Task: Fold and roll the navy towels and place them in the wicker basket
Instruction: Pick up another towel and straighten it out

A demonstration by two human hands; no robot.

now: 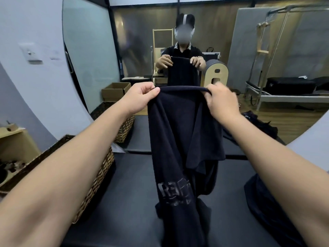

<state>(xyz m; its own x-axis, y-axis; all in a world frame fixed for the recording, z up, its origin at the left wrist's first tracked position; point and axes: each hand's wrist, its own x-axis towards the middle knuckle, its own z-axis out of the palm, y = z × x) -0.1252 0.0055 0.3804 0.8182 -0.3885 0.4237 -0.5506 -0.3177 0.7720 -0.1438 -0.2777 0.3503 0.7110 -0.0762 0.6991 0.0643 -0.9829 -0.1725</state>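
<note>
**Currently: navy towel held up by both hands above the dark surface**

Largest in view is the dark padded surface [135, 202], which runs from the near edge to a wall mirror [92, 56]. The wicker basket [99, 177] stands on the left part of this surface, beside the left forearm; its interior is not visible from this angle.

One navy towel [178, 139] hangs vertically over the middle of the surface, with its top edge stretched between both hands and its lower end reaching the surface. Pale lettering shows on its lower portion. A second mass of navy fabric [263, 202] lies at the right edge of the surface.

The left hand [142, 95] pinches the left top corner. The right hand [220, 102] grips the right top corner, fingers curled over the hem.
</note>
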